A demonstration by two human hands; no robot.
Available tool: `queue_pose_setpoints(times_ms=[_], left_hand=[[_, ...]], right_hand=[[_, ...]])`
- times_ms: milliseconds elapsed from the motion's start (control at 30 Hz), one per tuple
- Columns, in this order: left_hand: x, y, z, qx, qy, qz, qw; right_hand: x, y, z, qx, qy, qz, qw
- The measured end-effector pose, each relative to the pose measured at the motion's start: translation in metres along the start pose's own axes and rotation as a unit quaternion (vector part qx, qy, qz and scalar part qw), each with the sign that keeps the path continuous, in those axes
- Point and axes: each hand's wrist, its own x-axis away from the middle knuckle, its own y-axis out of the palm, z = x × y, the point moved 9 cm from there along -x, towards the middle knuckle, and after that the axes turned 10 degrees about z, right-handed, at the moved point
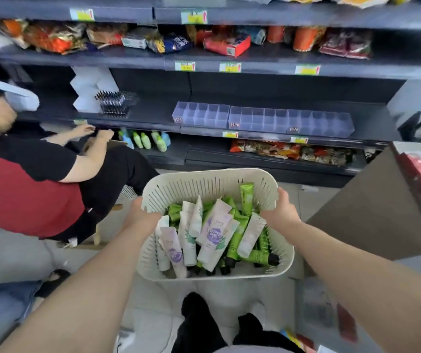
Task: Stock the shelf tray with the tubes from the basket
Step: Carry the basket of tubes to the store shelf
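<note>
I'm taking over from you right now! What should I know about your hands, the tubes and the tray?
The left hand grips the left rim of the basket; the right hand grips the right rim.
The basket is held in front of the shelves, loaded with white and green tubes.
The shelf tray, clear with dividers, sits on the shelf ahead; no tubes show in it.
Done: nothing stocked yet.
Left: every tube still goes into the tray.
Another person works at the shelves on the left.
</note>
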Motion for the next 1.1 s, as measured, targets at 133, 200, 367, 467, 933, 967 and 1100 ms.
queue_pose_setpoints(times_ms=[133,200,367,467,933,967,1100], left_hand=[[-0.059,0.013,0.033,0.002,0.004,-0.023,1.000],[-0.092,0.018,0.048,-0.008,0.012,-0.033,0.999],[-0.161,0.033,0.080,-0.021,0.001,-0.090,0.996],[-0.192,0.037,0.099,-0.020,0.000,-0.085,0.996],[-0.252,0.156,0.192,-0.055,0.001,-0.077,0.995],[-0.250,0.167,0.197,-0.072,-0.001,-0.078,0.994],[-0.251,0.206,0.209,-0.073,-0.021,-0.073,0.994]], right_hand=[[-0.039,0.006,-0.035,-0.003,0.022,0.017,1.000],[-0.054,0.014,-0.047,-0.008,0.044,0.031,0.999],[-0.089,0.030,-0.083,-0.042,0.099,0.059,0.992],[-0.107,0.035,-0.101,-0.063,0.111,0.065,0.990],[-0.266,0.022,-0.077,-0.051,0.140,0.007,0.989],[-0.279,0.019,-0.070,-0.047,0.147,-0.003,0.988],[-0.326,0.008,-0.052,-0.024,0.160,-0.010,0.987]])
